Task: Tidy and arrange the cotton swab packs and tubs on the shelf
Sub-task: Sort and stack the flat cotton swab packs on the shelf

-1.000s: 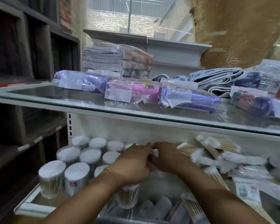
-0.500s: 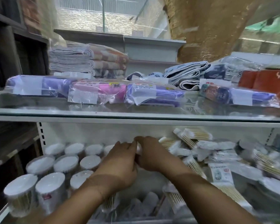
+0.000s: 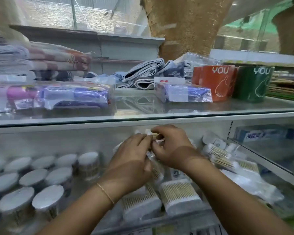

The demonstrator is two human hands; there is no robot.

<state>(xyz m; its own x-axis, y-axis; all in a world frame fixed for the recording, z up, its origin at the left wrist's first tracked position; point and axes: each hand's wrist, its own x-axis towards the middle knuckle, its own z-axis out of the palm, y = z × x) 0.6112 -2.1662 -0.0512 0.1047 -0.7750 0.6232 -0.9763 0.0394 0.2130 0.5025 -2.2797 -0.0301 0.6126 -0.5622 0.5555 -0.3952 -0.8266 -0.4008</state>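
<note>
Just under the glass shelf (image 3: 143,118), your left hand (image 3: 132,161) and right hand (image 3: 174,150) both pinch a cotton swab pack (image 3: 148,132) with curled fingers, while the round tubs (image 3: 58,175) stand in rows below that shelf's left part.

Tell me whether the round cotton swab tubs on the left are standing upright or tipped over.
Upright: the tubs stand in rows, white lids facing up.
</note>
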